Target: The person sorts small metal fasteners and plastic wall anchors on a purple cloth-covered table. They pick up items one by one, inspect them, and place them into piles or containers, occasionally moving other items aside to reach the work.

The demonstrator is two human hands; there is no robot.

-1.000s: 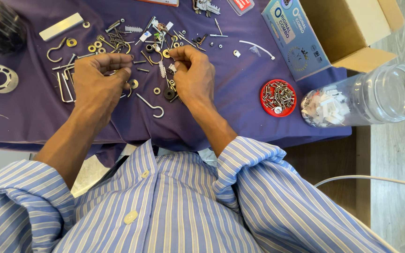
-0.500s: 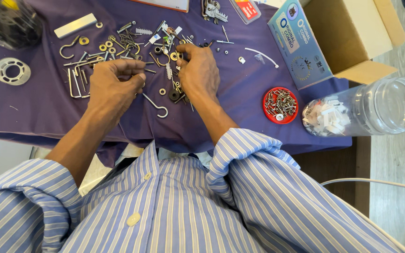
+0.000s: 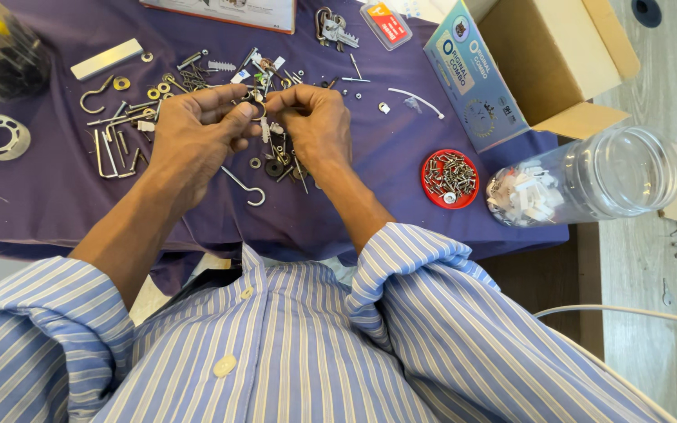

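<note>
The scene is lit evenly and brightly from above. Soft shadows are cast under the hands, glare is seen on the clear jar (image 3: 589,184), and slight bending is noticed at the edges.

Single head-worn view, looking steeply down and forward from above the person's chest. Close range: striped shirt (image 3: 291,352) fills the lower half, purple-covered bench (image 3: 56,211) the upper half, floor strip along the right edge. No second view to share.
</note>
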